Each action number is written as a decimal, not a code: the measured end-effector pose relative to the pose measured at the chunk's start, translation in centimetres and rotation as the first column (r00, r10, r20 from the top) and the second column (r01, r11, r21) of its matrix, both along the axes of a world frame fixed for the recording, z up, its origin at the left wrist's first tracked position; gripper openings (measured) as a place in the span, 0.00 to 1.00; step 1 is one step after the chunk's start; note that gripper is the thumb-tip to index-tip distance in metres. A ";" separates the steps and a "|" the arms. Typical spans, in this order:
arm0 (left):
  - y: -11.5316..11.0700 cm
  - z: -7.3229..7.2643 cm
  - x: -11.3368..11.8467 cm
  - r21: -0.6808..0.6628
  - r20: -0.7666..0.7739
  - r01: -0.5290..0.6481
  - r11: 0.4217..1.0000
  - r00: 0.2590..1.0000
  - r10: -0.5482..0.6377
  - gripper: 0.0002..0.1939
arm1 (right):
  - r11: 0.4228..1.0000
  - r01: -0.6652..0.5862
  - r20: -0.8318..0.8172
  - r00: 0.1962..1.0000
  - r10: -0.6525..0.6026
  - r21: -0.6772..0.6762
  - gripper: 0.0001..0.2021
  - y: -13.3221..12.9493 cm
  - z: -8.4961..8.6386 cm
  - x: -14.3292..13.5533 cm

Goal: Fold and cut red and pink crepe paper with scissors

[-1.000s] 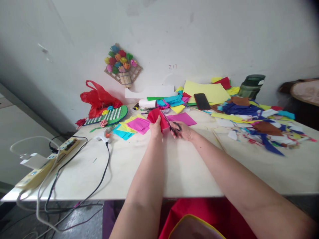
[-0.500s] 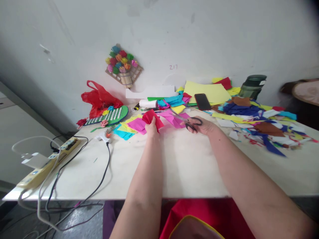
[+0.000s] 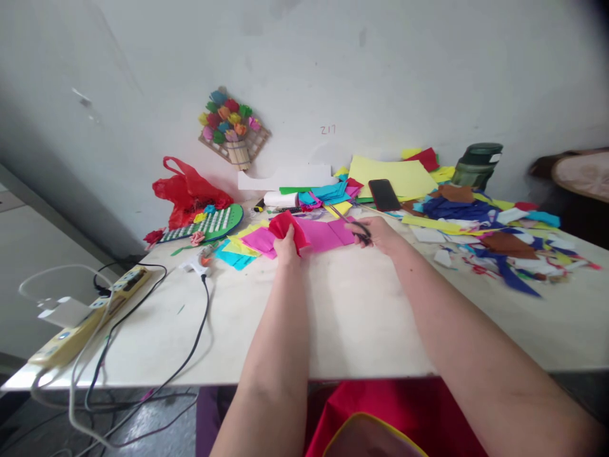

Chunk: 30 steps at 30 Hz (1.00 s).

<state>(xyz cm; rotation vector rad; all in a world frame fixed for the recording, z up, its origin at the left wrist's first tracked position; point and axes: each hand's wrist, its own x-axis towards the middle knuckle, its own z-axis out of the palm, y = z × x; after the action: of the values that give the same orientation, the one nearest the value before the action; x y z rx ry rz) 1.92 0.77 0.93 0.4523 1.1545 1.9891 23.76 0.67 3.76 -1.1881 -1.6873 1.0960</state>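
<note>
My left hand [image 3: 286,247] pinches a folded piece of red crepe paper [image 3: 281,223] over the middle of the table. In my right hand [image 3: 383,235] are black-handled scissors [image 3: 362,233], their blades angled up and to the left. A pink paper strip [image 3: 322,236] stretches between both hands; its right end lies by the fingers of my right hand, and whether they grip it I cannot tell. Left of my left hand, pink, yellow and blue paper sheets [image 3: 236,258] lie fanned out.
A glue gun [image 3: 194,264] and its cord lie left, near a power strip [image 3: 90,324]. A red plastic bag [image 3: 185,190] stands behind them. Further right are a phone [image 3: 384,195], yellow sheets [image 3: 394,174], a dark green bottle [image 3: 476,166] and heaped paper scraps [image 3: 509,247].
The pink strip has become flatter and straighter between my hands. My right hand has turned the scissors, so their handle loops show more edge-on. My left hand still holds the red paper.
</note>
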 end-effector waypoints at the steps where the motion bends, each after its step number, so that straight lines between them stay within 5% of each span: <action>1: 0.0 0.0 0.0 -0.001 -0.004 0.008 1.000 1.000 -0.008 0.13 | 0.995 0.095 0.165 0.981 -0.100 0.037 0.20 0.2 -0.1 -0.4; 4: -0.2 0.1 0.2 -0.005 -0.023 0.033 0.999 0.999 -0.033 0.13 | 0.940 0.222 0.603 0.723 -0.338 0.261 0.19 0.6 -0.4 -1.6; 6: -0.4 0.4 0.4 -0.001 -0.037 0.048 0.999 0.998 -0.048 0.12 | 0.919 0.214 0.731 0.558 -0.394 0.332 0.18 0.5 -0.6 -2.3; 9: -0.8 0.7 0.7 0.005 -0.056 0.071 0.997 0.996 -0.070 0.11 | 0.929 0.192 0.790 0.488 -0.371 0.317 0.18 0.3 -0.7 -2.8; 15: -1.1 0.8 0.8 -0.001 -0.095 0.087 0.996 0.992 -0.087 0.11 | 0.953 0.162 0.811 0.499 -0.304 0.257 0.20 0.1 -0.5 -2.8; 19: -1.0 0.6 0.8 0.017 -0.113 0.099 0.995 0.989 -0.096 0.10 | 0.913 0.145 0.756 0.520 -0.397 0.380 0.15 -0.9 0.4 -3.4; 22: -0.9 0.3 1.1 0.029 -0.128 0.129 0.991 0.984 -0.124 0.11 | 0.892 0.161 0.591 0.697 -0.405 0.422 0.13 -1.7 0.9 -4.3; 25: -0.9 0.2 1.6 0.047 -0.145 0.151 0.987 0.979 -0.143 0.12 | 0.972 0.052 0.378 0.915 -0.138 0.228 0.18 -2.2 0.5 -5.6; 30: -1.1 0.3 2.1 0.033 -0.157 0.183 0.983 0.972 -0.176 0.13 | 0.997 -0.016 0.229 0.973 -0.003 0.082 0.24 -1.8 -1.3 -7.0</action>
<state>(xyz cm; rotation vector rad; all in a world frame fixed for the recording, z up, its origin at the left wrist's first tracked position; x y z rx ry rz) 4.05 -0.29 1.22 0.7205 1.1191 1.8531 16.73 -1.13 2.45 -1.2961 -1.8931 0.9105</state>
